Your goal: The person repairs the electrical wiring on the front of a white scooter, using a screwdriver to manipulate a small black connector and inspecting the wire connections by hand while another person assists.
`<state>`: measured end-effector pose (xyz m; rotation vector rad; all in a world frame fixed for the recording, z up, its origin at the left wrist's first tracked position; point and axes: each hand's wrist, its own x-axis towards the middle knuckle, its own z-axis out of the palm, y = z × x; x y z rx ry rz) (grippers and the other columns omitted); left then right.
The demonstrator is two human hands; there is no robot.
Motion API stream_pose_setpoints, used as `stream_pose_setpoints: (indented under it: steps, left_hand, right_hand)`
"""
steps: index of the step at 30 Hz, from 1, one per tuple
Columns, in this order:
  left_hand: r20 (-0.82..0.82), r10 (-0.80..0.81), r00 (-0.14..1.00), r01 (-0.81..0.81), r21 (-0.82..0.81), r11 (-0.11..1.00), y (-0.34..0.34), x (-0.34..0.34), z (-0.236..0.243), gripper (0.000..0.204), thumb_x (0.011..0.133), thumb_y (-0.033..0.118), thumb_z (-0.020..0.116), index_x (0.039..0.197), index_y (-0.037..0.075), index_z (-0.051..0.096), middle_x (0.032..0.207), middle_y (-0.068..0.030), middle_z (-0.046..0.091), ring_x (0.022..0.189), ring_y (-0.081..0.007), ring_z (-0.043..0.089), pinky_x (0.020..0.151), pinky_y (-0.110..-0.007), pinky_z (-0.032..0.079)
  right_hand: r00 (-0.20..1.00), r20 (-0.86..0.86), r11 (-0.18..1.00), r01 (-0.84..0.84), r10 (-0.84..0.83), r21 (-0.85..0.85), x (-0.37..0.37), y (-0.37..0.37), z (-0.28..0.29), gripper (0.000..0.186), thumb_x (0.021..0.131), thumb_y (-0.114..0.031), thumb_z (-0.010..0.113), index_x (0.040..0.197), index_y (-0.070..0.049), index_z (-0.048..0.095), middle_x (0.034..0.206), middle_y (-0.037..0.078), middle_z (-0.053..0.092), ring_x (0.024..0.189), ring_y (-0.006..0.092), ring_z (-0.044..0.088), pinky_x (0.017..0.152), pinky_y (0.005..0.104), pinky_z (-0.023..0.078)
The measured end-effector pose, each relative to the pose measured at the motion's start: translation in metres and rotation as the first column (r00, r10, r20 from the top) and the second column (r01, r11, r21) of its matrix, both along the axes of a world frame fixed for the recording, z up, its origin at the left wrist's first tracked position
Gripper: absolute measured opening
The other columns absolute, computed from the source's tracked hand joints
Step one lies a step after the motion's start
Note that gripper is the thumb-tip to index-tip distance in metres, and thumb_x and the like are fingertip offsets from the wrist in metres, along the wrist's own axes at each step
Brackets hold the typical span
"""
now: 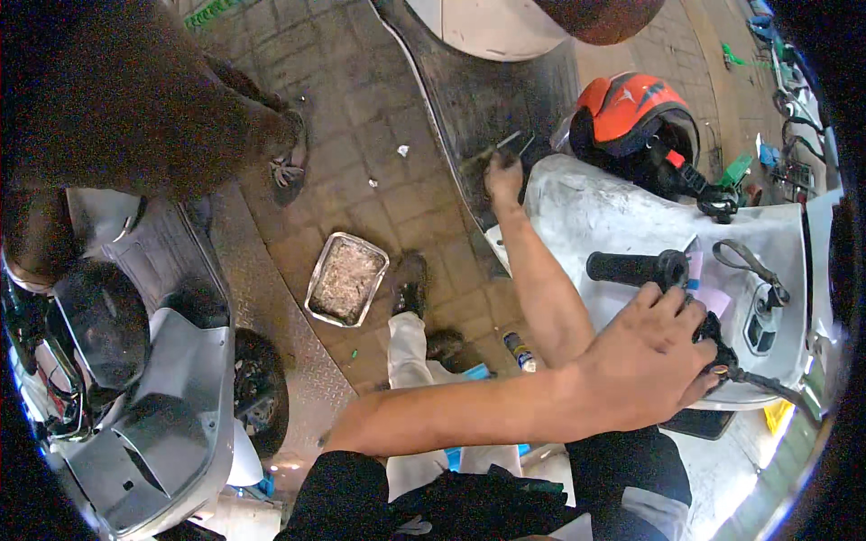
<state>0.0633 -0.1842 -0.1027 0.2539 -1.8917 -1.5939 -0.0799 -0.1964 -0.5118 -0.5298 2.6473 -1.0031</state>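
Observation:
My left forearm crosses over the right one. My left hand (pixel 639 365), with dark smudges on its back, is closed round a black handlebar part (pixel 713 347) on a white scooter (pixel 586 198). A dark cable runs rightward from that part. Just above my fingers a black rubber grip (pixel 631 268) points left. Farther off, over the scooter's dark footboard (pixel 451 90), my right hand (pixel 503 180) is closed. Slim metal prongs (pixel 512 142) stick out past its fingers; the tool's kind is unclear. A looped dark strap (pixel 749 261) lies beside the switch area.
A red-orange helmet (pixel 631 108) rests on the scooter's far side. On the paved floor are a metal tray (pixel 347 279) of pale crumbly material and a small can (pixel 519 352). A grey scooter (pixel 153 397) stands left. Another person's shoe (pixel 289 171) shows beyond it.

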Motion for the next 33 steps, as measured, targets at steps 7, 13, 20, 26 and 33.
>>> stream_pose_setpoints:
  steps: [7,13,20,26,33]
  left_hand:
    - [-0.026,-0.075,0.997,0.078,0.155,0.985,-0.009,0.009,-0.011,0.028,0.076,0.03,0.053,0.076,0.003,0.061,0.092,-0.0196,0.053,0.093,-0.0334,0.048,0.082,-0.042,0.033]
    - [-0.025,0.114,0.993,-0.111,0.078,0.991,-0.006,0.013,-0.014,0.022,0.073,0.03,0.055,0.07,0.008,0.058,0.079,-0.0119,0.051,0.081,-0.026,0.048,0.069,-0.035,0.036]
    - [-0.036,0.177,0.984,-0.176,0.03,0.984,-0.003,0.015,-0.011,0.024,0.073,0.03,0.055,0.07,0.007,0.058,0.08,-0.0126,0.051,0.082,-0.027,0.048,0.07,-0.036,0.036]
    - [0.045,0.053,0.998,-0.052,-0.01,0.999,0.011,0.031,-0.003,0.03,0.078,0.034,0.05,0.075,0.007,0.061,0.083,-0.0136,0.053,0.086,-0.029,0.049,0.075,-0.038,0.037]
    - [-0.024,-0.433,0.901,0.314,0.724,0.614,0.046,0.029,0.007,0.033,0.082,0.034,0.051,0.086,0.003,0.063,0.069,-0.0089,0.063,0.061,-0.0153,0.059,0.059,-0.029,0.047]
  right_hand:
    - [0.954,0.002,0.788,-0.249,0.3,0.563,0.035,0.039,0.047,0.027,0.073,-0.017,0.059,0.093,0.0,0.057,0.09,0.022,0.06,0.087,0.0369,0.056,0.076,0.0414,0.045]
    - [0.874,-0.069,0.763,-0.378,0.481,0.525,0.037,0.049,0.024,0.021,0.069,-0.013,0.061,0.086,0.0,0.058,0.085,0.022,0.06,0.083,0.0371,0.056,0.073,0.0409,0.045]
    - [0.868,-0.089,0.739,-0.357,0.488,0.571,0.028,0.035,0.026,0.02,0.068,-0.013,0.061,0.085,-0.002,0.059,0.083,0.021,0.06,0.082,0.038,0.056,0.072,0.0441,0.045]
    - [0.844,0.034,0.692,-0.462,0.536,0.555,0.049,0.044,0.071,0.024,0.068,-0.022,0.064,0.079,-0.001,0.06,0.08,0.023,0.059,0.077,0.0414,0.056,0.068,0.044,0.046]
    - [0.879,-0.058,0.867,-0.455,0.474,0.202,0.161,0.13,0.167,0.035,0.075,-0.021,0.058,0.099,0.003,0.05,0.083,0.026,0.058,0.08,0.0404,0.055,0.073,0.0415,0.044]
